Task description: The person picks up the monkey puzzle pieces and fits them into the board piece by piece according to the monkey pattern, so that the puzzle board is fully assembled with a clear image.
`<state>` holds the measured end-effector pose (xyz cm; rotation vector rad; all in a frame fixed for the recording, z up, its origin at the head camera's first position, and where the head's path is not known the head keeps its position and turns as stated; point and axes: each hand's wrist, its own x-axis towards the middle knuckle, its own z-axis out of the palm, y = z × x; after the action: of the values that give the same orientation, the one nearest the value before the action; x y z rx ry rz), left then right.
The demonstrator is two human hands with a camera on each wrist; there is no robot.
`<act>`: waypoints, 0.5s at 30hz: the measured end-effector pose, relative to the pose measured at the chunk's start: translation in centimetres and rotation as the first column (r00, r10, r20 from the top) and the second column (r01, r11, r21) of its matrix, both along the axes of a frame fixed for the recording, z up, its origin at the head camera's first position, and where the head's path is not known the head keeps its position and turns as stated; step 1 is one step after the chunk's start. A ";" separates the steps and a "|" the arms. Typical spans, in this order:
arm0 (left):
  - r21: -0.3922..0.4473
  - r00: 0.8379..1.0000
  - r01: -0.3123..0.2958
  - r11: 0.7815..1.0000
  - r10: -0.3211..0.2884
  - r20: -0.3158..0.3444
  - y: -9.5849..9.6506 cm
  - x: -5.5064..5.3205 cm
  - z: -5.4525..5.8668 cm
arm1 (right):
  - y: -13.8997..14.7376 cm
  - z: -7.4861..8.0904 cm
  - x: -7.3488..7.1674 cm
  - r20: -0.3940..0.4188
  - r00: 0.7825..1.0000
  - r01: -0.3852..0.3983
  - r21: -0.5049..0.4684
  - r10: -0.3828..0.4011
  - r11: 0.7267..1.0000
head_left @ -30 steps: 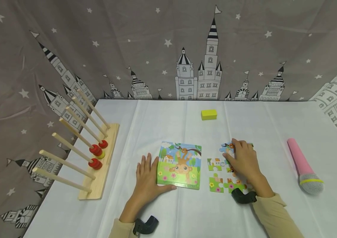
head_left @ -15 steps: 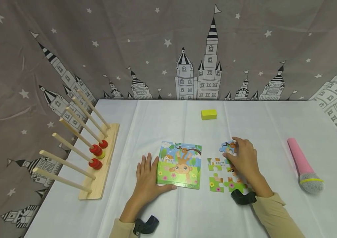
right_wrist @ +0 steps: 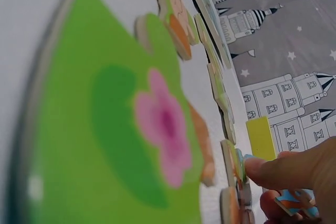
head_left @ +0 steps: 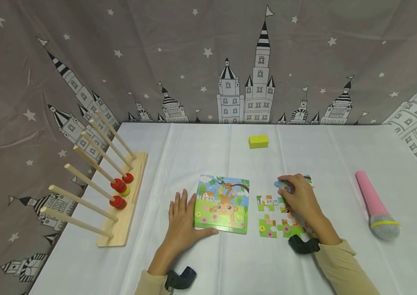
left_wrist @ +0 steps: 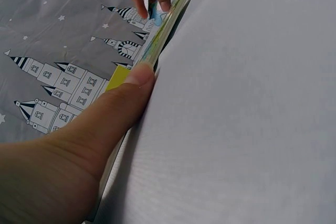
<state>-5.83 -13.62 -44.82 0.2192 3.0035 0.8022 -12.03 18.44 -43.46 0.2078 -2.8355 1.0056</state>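
A square puzzle board [head_left: 223,209] with a monkey picture lies on the white table. Beside it my left hand [head_left: 180,229] rests with fingers spread along its left edge. In the left wrist view its thumb [left_wrist: 118,103] lies against the board's near edge. My right hand [head_left: 302,200] pinches a blue jigsaw piece [head_left: 280,184] between thumb and fingers, over the upper part of the loose pieces. The right wrist view shows the piece's blue and orange face [right_wrist: 294,200] partly hidden by the fingers. Several jigsaw pieces [head_left: 268,229] lie below, some covered by the hand.
A yellow block [head_left: 258,141] stands behind the puzzle. To the right lies a pink microphone [head_left: 372,196]. On the left is a wooden peg stand [head_left: 134,196] with red and yellow rings. A grey castle-print curtain [head_left: 179,49] hangs behind the table.
My right fingertips have shifted left and over the blue jigsaw piece, which has moved slightly right. A piece at the top right shows again from behind the hand. My left hand stays put.
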 end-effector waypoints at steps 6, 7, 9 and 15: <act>0.004 1.000 0.001 1.000 -0.001 0.003 0.0 0.0 -0.1 | 0.0 0.0 0.1 -0.007 1.000 -0.010 0.013 0.010 1.000; 0.004 1.000 0.001 1.000 -0.002 0.004 0.0 0.0 -0.1 | 0.0 0.0 0.1 -0.008 1.000 -0.010 0.012 0.010 1.000; 0.006 1.000 0.002 1.000 -0.002 0.003 0.0 0.0 -0.1 | 0.0 0.0 0.1 -0.012 1.000 -0.011 0.009 0.011 1.000; 0.006 1.000 0.003 1.000 -0.003 -0.001 0.0 0.0 -0.1 | -0.1 0.0 0.1 -0.032 0.999 -0.010 -0.028 0.009 1.000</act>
<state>-5.79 -13.65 -44.90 0.2240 3.0009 0.8117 -11.95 18.36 -43.46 0.2322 -2.7930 1.0341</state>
